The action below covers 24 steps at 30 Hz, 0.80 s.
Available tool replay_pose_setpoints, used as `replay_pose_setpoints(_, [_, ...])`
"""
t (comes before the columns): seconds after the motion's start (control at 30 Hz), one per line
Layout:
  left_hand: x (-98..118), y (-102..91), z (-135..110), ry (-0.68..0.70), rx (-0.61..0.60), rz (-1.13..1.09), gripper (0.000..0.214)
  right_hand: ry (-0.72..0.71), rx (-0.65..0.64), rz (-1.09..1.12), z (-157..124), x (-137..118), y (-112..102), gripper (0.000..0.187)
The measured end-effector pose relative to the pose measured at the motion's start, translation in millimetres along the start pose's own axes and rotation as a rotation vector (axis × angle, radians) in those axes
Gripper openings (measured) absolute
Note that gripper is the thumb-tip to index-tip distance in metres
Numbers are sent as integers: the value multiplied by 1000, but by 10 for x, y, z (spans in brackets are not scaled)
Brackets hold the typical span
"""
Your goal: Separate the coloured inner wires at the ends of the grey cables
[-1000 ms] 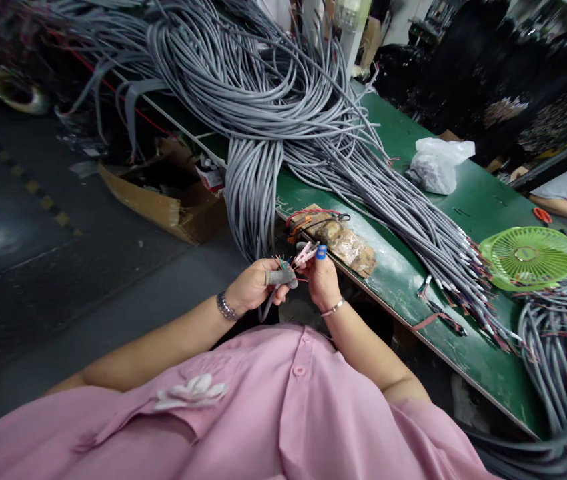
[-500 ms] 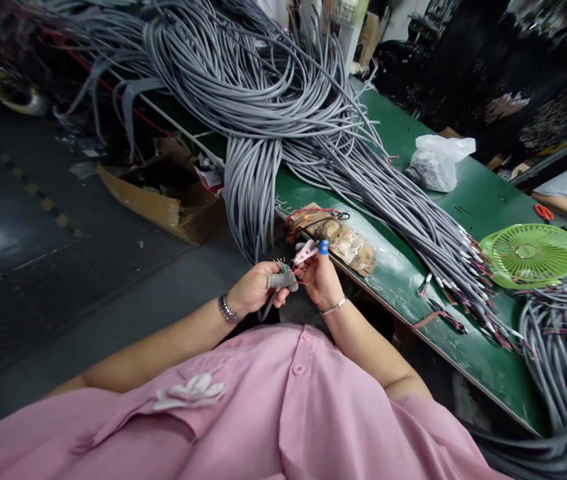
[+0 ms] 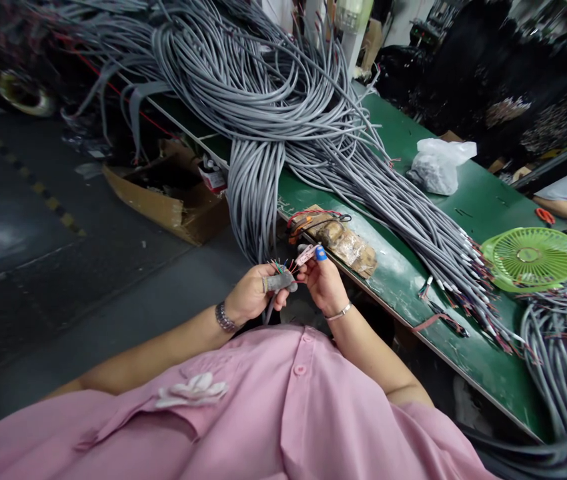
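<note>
My left hand [image 3: 251, 297] gripped the cable end [image 3: 279, 281] steady so my right hand [image 3: 322, 283], pinching pink cutters [image 3: 306, 254], could reach its fanned wires [image 3: 280, 267].

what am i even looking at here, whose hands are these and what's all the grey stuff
This is one picture from a camera worn on a person's head, looking down at their own hands; the pink shirt is theirs. The left hand grips the end of a grey cable whose thin coloured wires fan out. The right hand meets those wires and holds a small pink tool; one finger wears a blue cap. On the green table lie big bundles of grey cables, a green fan and a white plastic bag. Another person's arm shows at far right.
</note>
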State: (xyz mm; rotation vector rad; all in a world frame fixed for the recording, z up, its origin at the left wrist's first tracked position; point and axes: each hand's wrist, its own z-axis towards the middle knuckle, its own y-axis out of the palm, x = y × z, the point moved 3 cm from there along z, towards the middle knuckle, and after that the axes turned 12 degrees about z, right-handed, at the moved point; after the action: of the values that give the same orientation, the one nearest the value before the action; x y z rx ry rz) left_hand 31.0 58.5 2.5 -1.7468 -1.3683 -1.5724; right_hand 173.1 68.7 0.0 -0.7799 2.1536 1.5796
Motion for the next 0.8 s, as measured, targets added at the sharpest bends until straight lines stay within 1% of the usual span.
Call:
replay_pose_setpoints(0.1, [-45,-17,50,-1,-16,-21,30,27,-5,16,10,9,5,37])
replay_pose_setpoints(0.23, [-87,-20,93,-10,-39,-15,28,-11,6,46,14,6,26,34])
replay_pose_setpoints(0.4, [-88,35,128,-31,-55,15,29,-45,10,44,26,13,30,34])
replay_pose_setpoints(0.53, [-92,33,150,-25,-43,3,27,-10,-2,27,37,40,5,37])
replay_pose_setpoints(0.7, [-85,7,56,-10,-27,10,29,75,-14,63,27,50,-5,45])
replay_pose_setpoints(0.8, [-69,17,-43,-14,20,19,30,64,-26,37,-2,28,15,38])
